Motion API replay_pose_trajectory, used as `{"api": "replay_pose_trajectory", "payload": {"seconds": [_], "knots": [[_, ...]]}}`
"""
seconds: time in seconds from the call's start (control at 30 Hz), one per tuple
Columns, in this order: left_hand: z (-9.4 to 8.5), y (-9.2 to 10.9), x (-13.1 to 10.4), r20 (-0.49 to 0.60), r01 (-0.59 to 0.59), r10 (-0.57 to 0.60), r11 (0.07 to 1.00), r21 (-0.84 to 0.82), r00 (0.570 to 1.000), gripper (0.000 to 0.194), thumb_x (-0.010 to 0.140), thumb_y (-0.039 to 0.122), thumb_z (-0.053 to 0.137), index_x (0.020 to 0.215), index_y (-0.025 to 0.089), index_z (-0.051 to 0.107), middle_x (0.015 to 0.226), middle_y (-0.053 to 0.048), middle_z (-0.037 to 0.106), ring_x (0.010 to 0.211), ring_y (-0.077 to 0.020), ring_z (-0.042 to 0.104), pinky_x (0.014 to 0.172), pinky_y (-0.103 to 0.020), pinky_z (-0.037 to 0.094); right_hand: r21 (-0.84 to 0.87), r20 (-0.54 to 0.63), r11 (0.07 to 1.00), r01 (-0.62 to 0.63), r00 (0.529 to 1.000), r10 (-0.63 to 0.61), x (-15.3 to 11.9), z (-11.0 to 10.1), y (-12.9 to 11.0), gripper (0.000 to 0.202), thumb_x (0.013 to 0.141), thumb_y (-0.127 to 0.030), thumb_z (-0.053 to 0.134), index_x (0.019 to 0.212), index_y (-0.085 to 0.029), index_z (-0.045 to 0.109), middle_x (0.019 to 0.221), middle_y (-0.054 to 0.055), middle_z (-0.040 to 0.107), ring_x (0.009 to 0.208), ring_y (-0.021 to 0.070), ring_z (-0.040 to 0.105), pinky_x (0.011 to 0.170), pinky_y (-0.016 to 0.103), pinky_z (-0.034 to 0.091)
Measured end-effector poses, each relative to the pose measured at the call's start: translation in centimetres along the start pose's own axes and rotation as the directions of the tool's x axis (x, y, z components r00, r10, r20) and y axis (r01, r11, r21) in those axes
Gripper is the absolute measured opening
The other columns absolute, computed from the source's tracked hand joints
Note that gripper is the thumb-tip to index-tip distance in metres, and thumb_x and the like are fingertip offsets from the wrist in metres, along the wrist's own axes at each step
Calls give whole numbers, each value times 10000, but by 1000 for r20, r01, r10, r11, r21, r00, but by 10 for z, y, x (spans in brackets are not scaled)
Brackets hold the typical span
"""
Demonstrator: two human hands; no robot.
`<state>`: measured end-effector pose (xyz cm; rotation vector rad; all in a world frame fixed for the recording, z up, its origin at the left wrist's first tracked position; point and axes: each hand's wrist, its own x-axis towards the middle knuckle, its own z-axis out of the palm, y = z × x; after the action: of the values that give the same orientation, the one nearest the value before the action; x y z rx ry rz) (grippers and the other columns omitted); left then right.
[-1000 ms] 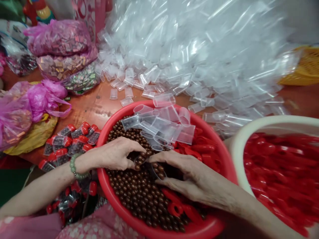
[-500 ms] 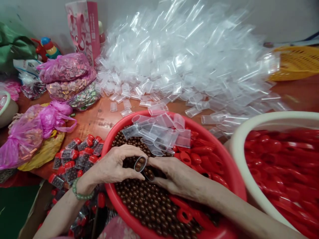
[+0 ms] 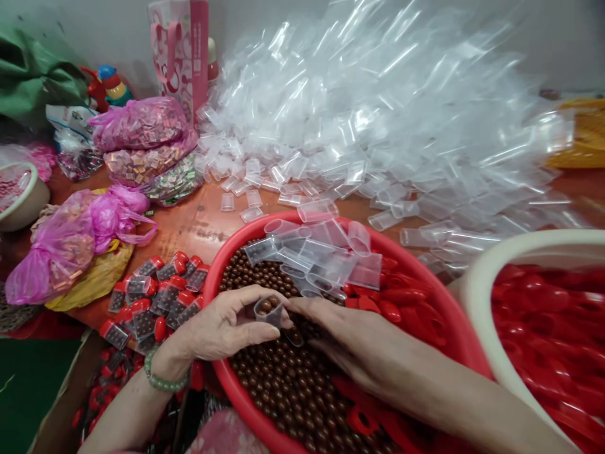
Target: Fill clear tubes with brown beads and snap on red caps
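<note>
No readable text — pink gift bag (image 3: pixel 182 50) print illegible.

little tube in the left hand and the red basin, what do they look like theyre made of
The small tube in the left hand looks like thin clear plastic: the brown balls inside show through. The red basin looks like glossy moulded plastic, with a smooth rim that catches the light.

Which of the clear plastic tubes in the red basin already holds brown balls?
The clear tube pinched in the left hand, open end up. The other tubes, piled at the red basin's far side, lie empty.
</note>
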<state>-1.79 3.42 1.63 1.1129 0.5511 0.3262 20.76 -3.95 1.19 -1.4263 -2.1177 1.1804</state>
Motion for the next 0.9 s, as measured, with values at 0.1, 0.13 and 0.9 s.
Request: {"api": "replay_pose_trajectory", "payload": {"seconds": [0.1,0.13,0.9], "knots": [[7,-9,-2,24,-7,10,988,-157,1000,404,867,445,682,1155,170,614,1014,-90,640,959,-205,659,783,-309,550,-25,-66,999,30,997,-31,-6,-15,-17,252,967,-180,403,1098,-248,607,1030,56,698,911,192,682,767,306,553],[9,-12,-2,19,-23,27,984,-179,999,409,869,460,674,1145,165,612,984,-85,636,902,-188,663,749,-292,548,-20,-90,998,60,994,-62,-5,-20,-23,237,964,-192,428,1093,-253,618,1025,52,695,917,190,678,777,301,557],[14,-16,2,87,20,-19,1000,-10,996,369,885,484,636,1031,151,567,890,-32,598,781,-121,586,744,-262,505,73,70,990,124,989,-129,29,-29,-35,193,890,-227,508,708,-226,442,668,-12,554,586,126,490,534,253,399]]}}
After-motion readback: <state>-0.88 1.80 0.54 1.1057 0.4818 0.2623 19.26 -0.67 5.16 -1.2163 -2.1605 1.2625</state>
